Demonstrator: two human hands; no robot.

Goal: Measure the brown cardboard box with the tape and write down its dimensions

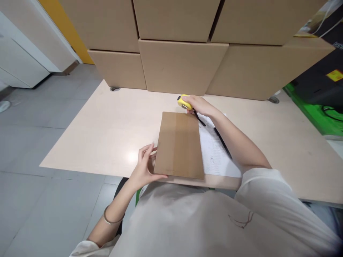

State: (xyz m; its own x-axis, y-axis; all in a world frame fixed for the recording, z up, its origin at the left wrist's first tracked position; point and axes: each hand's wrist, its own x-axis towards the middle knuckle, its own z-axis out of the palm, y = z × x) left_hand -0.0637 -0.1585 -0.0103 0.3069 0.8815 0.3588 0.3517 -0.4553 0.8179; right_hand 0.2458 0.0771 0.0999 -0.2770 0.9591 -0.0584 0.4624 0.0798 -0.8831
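A small brown cardboard box (179,144) lies flat on the pale table (107,132) in front of me. My left hand (143,167) grips its near left corner, thumb along the front edge and fingers against the left side. My right hand (199,105) reaches past the box's far right corner and is closed on a yellow tape measure (184,101), with a black strap (199,119) hanging from it. A white printed sheet (214,150) lies under my right forearm, with a black pen (222,142) on it.
Large cardboard boxes (182,66) are stacked in a wall along the table's far edge. Grey tiled floor (32,142) lies to the left. A white cabinet (18,60) stands at far left, and green and black equipment (321,107) at the right.
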